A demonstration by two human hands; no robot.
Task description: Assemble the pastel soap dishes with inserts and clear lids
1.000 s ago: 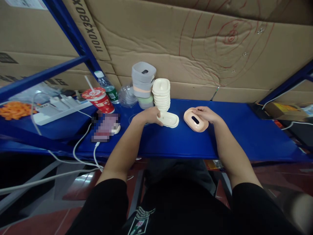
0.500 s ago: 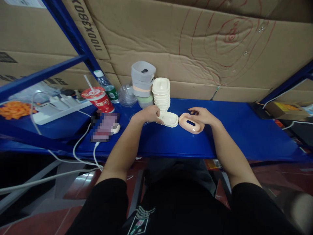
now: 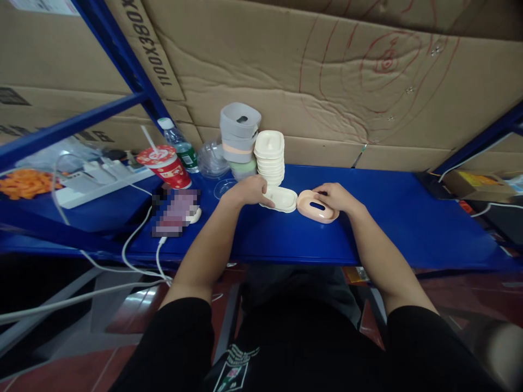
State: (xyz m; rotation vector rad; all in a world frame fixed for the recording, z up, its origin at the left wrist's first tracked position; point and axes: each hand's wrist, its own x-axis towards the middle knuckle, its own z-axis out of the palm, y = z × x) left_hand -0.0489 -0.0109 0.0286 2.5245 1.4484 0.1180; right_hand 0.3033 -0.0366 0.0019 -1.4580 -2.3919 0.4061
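My left hand (image 3: 254,191) grips the left end of a cream oval plastic tray (image 3: 283,199) low over the blue tabletop. Beside it, almost touching its right end, is a peach oval plastic cover (image 3: 318,209) with a dark slot in its middle. My right hand (image 3: 334,196) pinches the far right edge of this peach cover. Behind the cream tray rises a stack of matching cream trays (image 3: 270,155). Left of that stands a taller pile of grey covers (image 3: 240,128), with a peach layer and green ones lower down.
To the left are a red paper cup (image 3: 167,166) with a straw, a water bottle (image 3: 183,147), clear plastic lids (image 3: 213,159), a blurred-out phone (image 3: 175,212) on a cable and a power strip (image 3: 102,185). A cardboard panel (image 3: 327,81) backs the blue table (image 3: 400,218).
My right hand has shifted slightly left with the peach cover, its fingers now closer together on the edge. The left hand and cream tray stay nearly in place.
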